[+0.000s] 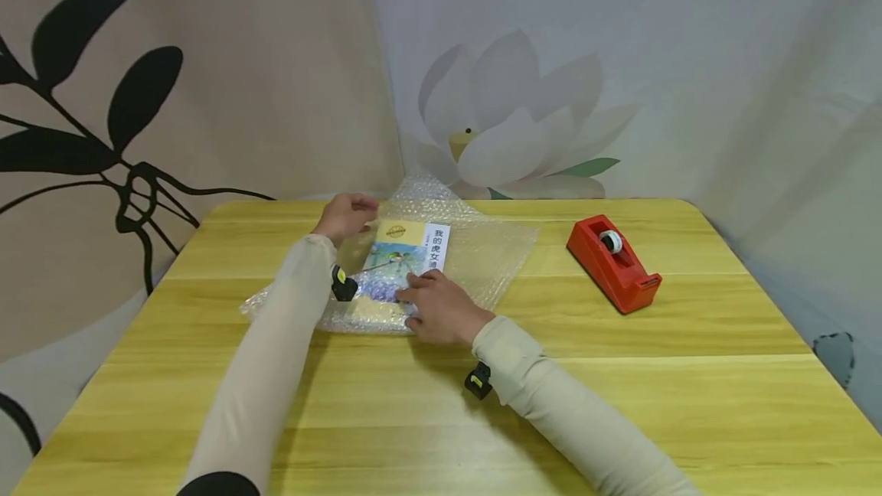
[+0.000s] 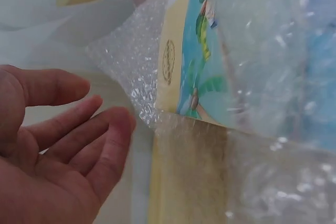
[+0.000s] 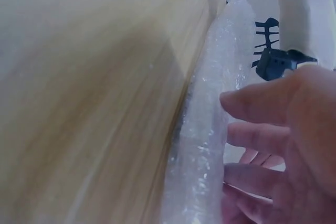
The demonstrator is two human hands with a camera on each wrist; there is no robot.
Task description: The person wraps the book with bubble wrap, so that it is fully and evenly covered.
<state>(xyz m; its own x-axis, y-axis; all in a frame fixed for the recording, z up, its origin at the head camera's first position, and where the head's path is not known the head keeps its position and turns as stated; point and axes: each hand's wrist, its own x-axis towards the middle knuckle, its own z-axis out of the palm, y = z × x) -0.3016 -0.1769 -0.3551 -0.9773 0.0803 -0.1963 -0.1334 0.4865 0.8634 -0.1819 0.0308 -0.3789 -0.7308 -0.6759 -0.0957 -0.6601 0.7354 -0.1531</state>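
A book (image 1: 400,255) with a yellow, blue and white cover lies on a sheet of bubble wrap (image 1: 496,247). The wrap's near part is folded up over the book's lower portion. By the book's upper left corner is my left hand (image 1: 347,217); in the left wrist view its loosely bent fingers (image 2: 118,135) hold nothing and stand beside the wrap. My right hand (image 1: 444,308) rests its spread fingers on the folded wrap at the book's lower right. The right wrist view shows those fingertips (image 3: 231,100) against the puffy folded edge.
A red tape dispenser (image 1: 616,266) with a white roll stands on the right of the wooden table (image 1: 689,404). Behind the table hangs a printed curtain (image 1: 276,60) with leaves and a lotus. The wrap's far corner reaches past the table's back edge.
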